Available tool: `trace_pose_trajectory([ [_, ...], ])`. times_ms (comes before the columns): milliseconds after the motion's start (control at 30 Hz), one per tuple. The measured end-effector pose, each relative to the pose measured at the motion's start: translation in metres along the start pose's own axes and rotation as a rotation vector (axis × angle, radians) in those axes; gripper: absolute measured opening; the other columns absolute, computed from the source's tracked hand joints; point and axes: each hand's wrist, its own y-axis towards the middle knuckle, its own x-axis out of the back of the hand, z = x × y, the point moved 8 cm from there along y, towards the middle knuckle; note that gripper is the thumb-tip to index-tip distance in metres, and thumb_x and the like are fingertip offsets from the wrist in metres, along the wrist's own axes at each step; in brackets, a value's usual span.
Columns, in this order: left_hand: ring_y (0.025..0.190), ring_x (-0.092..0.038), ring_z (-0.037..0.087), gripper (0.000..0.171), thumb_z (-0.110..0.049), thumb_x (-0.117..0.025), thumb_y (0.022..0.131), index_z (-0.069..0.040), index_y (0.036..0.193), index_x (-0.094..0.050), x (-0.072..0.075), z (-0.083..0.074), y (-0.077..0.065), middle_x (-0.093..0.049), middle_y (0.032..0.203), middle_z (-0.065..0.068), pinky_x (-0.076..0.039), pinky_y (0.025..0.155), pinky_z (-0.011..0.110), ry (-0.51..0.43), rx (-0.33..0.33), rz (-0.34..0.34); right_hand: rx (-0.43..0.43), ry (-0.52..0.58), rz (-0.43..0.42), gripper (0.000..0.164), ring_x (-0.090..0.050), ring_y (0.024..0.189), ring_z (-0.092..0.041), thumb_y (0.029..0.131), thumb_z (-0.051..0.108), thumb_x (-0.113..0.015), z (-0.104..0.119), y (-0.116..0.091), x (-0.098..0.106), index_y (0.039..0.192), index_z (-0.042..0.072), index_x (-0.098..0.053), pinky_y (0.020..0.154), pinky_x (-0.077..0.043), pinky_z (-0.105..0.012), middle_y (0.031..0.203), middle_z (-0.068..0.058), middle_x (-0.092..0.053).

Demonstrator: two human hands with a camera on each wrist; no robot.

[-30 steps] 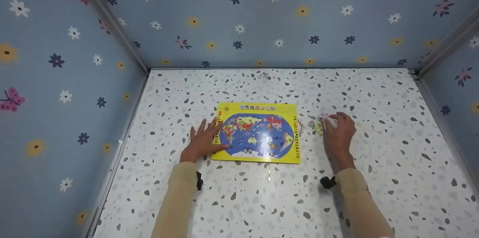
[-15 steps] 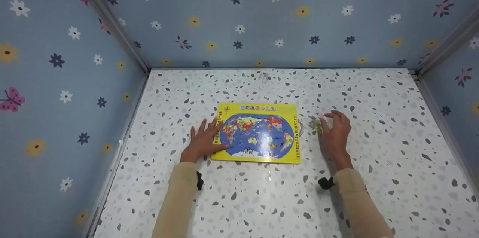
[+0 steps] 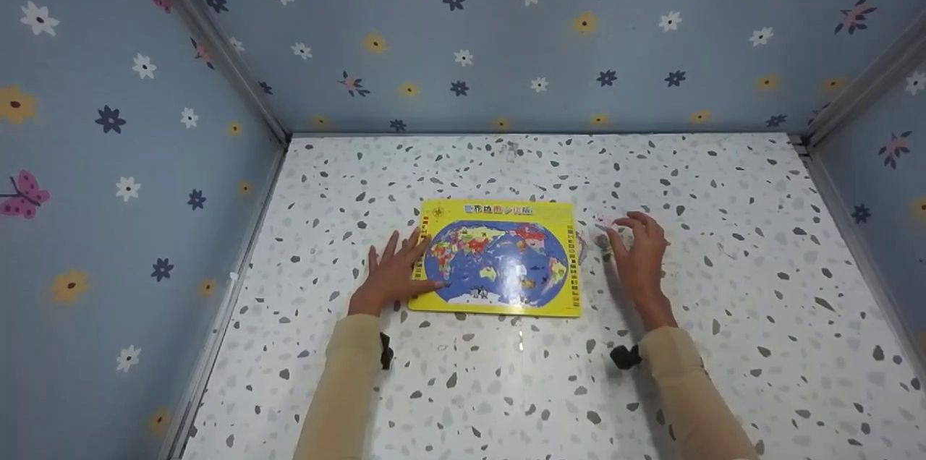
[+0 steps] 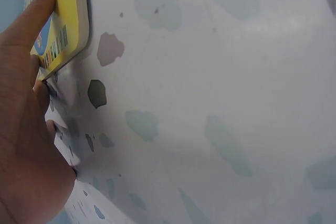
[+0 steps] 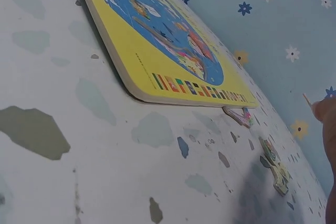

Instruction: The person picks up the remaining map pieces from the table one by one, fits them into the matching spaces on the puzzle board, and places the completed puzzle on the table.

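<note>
A yellow map board [image 3: 499, 257] lies flat on the speckled desk [image 3: 463, 388]. The left hand [image 3: 394, 278] rests on the board's left side, with its fingers spread and its thumb over the blue map. To the right of the board, the right hand [image 3: 642, 257] pinches a small pink piece [image 3: 605, 222] up above the desk. A green and yellow piece [image 5: 277, 169] lies near that hand, and a thin piece [image 5: 240, 116] lies just beside the board's right edge.
</note>
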Motion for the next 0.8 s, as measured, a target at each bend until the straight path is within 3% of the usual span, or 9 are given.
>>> trace_pose_trajectory([
  [400,0.149,0.012,0.026,0.102,-0.076,-0.061,0.072,-0.038,0.153,-0.013,-0.003,0.001,-0.002,-0.001,0.162,-0.01,0.014,0.114,0.061,0.002,0.016,0.012,0.023,-0.011,0.046,0.028,-0.038,0.134,-0.026,0.094,0.03,-0.061,0.01,-0.007,-0.012,0.114,0.011,-0.063,0.114,-0.029,-0.046,0.139,-0.007,-0.046],
  [800,0.149,0.013,0.025,0.102,-0.077,-0.06,0.072,-0.039,0.153,-0.011,-0.001,0.002,0.002,-0.001,0.161,-0.011,0.015,0.113,0.061,0.008,0.014,0.015,0.11,0.061,0.057,0.025,-0.04,0.131,-0.026,0.093,0.028,-0.063,0.021,-0.007,-0.016,0.111,0.011,-0.064,0.112,-0.032,-0.046,0.134,-0.008,-0.049],
])
